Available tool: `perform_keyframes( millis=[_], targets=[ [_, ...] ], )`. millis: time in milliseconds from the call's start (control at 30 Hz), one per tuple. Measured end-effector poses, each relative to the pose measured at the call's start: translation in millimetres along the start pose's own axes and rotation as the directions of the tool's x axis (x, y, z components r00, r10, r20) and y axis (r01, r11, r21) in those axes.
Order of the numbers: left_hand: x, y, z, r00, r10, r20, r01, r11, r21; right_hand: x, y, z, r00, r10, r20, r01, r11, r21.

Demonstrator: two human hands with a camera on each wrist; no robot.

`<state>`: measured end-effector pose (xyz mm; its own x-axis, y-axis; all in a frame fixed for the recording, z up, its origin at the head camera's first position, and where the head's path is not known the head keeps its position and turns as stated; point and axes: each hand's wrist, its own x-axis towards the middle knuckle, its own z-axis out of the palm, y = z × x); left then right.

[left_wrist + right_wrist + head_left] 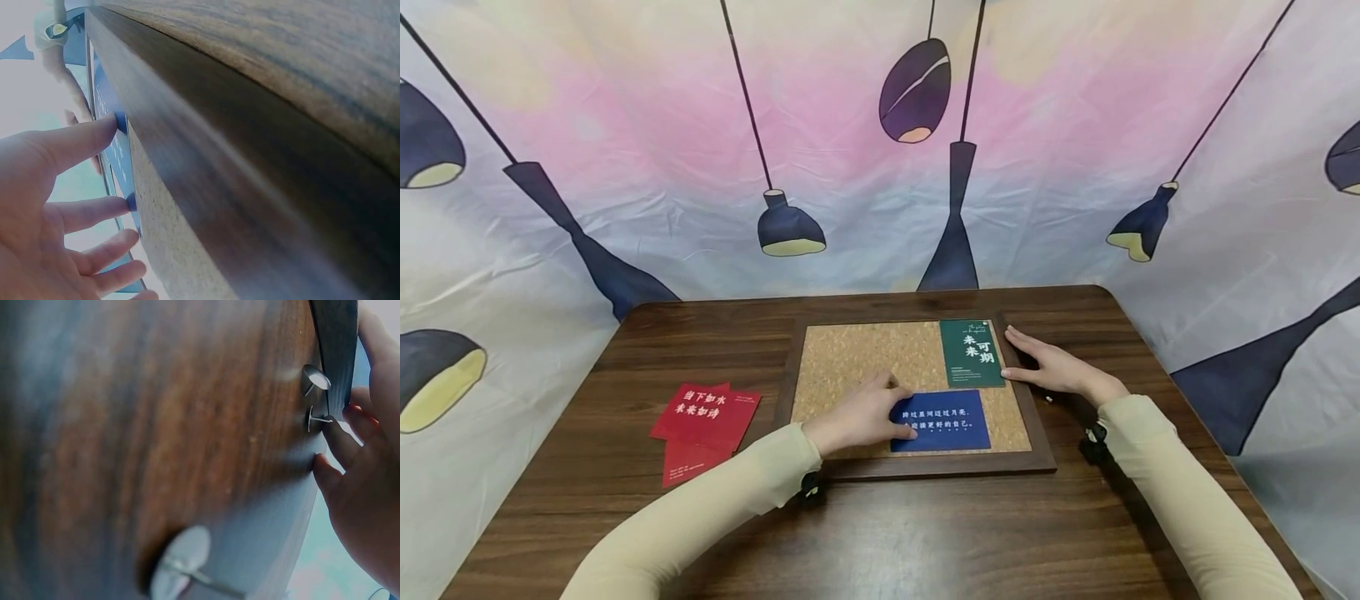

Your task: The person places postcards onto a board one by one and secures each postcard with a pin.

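Note:
A blue card (951, 419) with white writing lies on the lower part of a framed cork board (838, 350). At the card's left edge, my left hand (859, 412) touches it with thumb and forefinger spread apart; the other fingers extend over the cork. In the left wrist view the thumb (94, 137) is on one corner. A green card (972, 354) sits at the board's upper right, a small tack (985, 323) near its top corner. My right hand (1056, 367) rests along the frame's right side, its fingertips close to metal thumbtacks (317, 379) on the table.
Several red cards (707, 421) overlap on the wooden table (895, 533) left of the board. Another thumbtack (184, 562) lies point outward nearer the right wrist. Behind the table hangs a cloth (850, 150) printed with lamps.

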<state>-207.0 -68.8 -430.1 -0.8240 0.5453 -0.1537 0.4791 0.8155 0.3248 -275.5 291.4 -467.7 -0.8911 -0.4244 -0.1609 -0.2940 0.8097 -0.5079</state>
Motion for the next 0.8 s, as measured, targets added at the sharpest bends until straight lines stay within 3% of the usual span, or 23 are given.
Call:
perform_keyframes(
  millis=[433,800],
  targets=[
    [3.2,-4.0,0.3,0.999,0.032,0.039,-0.031,0.999,-0.032,-2.6,-2.7,-4.0,1.0,0.009,0.017,-0.009,1.0,0.001],
    [3.9,-2.4,-2.5,0.999,0.012,0.043,-0.01,0.999,-0.051,-27.6,5.1,-6.0,1.0,-0.005,0.003,0.005,1.0,0.028]
  ],
)
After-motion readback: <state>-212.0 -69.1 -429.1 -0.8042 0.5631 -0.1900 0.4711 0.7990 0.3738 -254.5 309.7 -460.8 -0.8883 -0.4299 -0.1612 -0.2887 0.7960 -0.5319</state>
